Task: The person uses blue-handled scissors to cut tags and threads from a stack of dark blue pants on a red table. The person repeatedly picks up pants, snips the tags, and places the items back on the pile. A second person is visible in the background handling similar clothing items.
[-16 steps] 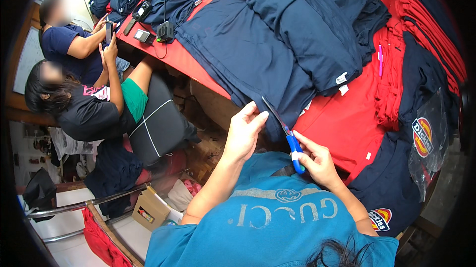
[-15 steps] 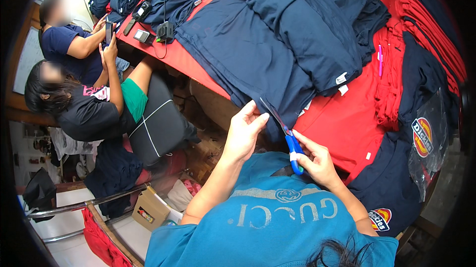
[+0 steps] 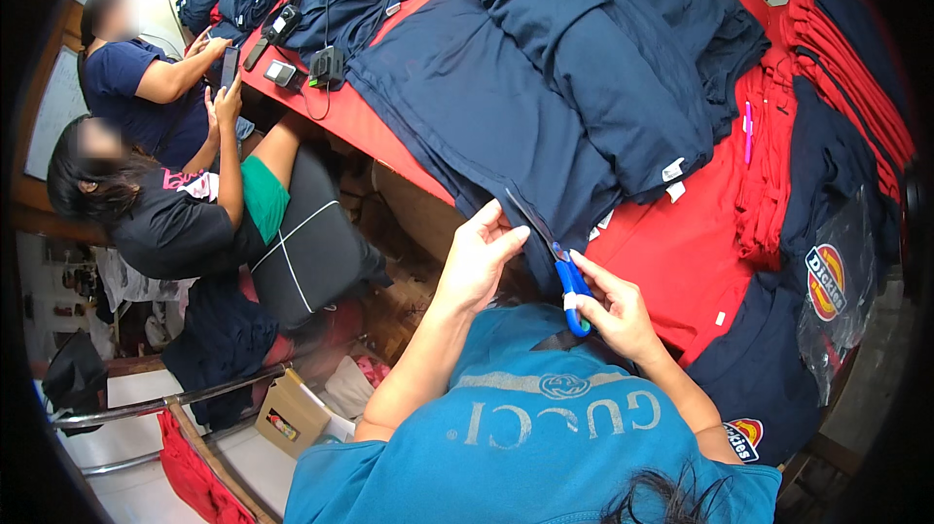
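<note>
The right hand was curled around blue-handled scissors with slim metal blades, their tips near the left hand, before navy-blue fabric overhanging the red-topped counter. The left thumb and forefinger nearly met; I couldn't tell whether they pinched anything.

A teal short-sleeved shirt bears grey lettering.

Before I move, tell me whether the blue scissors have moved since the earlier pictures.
Yes, slightly. The blue scissors in the right hand have shifted a little left and up the picture, judged against the small white tag on the red cloth.
</note>
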`<action>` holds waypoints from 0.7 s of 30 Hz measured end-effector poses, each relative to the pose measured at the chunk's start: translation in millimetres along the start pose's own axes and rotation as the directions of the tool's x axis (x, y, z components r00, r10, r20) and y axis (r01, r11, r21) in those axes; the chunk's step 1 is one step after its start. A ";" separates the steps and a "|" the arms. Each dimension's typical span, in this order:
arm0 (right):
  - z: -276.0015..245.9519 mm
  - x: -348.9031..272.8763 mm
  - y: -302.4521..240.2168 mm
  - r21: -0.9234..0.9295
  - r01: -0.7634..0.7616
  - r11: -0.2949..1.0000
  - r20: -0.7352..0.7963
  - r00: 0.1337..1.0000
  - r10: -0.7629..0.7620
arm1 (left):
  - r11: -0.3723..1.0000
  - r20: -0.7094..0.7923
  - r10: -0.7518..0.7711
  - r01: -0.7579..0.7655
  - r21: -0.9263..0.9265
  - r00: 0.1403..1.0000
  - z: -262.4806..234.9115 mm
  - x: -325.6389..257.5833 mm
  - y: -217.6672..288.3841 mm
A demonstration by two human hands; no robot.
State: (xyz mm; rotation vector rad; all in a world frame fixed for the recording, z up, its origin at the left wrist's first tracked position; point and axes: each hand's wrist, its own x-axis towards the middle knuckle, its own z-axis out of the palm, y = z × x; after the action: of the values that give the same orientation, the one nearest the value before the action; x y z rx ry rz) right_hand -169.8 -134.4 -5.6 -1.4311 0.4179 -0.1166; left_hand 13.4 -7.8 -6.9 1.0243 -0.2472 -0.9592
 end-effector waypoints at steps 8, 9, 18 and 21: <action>-5.5 19.8 -9.8 -0.057 -0.142 0.988 -0.002 0.990 0.142 | 1.000 -0.011 0.007 -0.007 -0.024 1.000 -0.9 8.6 6.1; -6.6 20.1 -9.8 -0.048 -0.148 0.988 0.002 0.989 0.148 | 0.998 -0.044 0.015 -0.018 -0.066 0.999 -3.2 13.6 5.5; 4.6 38.1 -16.0 -0.122 0.068 0.990 -0.018 0.997 -0.071 | 0.996 -0.001 0.060 -0.060 0.073 0.998 -5.2 17.9 20.9; 1.0 43.9 -20.6 -0.050 -0.071 0.996 -0.001 0.997 0.072 | 0.998 -0.023 0.047 -0.046 0.043 0.999 -7.1 21.0 22.9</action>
State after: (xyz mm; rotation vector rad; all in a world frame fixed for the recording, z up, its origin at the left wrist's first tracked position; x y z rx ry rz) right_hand -125.5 -150.8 5.5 -1.4639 0.4737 -0.0480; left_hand 42.7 -15.8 2.8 1.0643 -0.2717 -0.9023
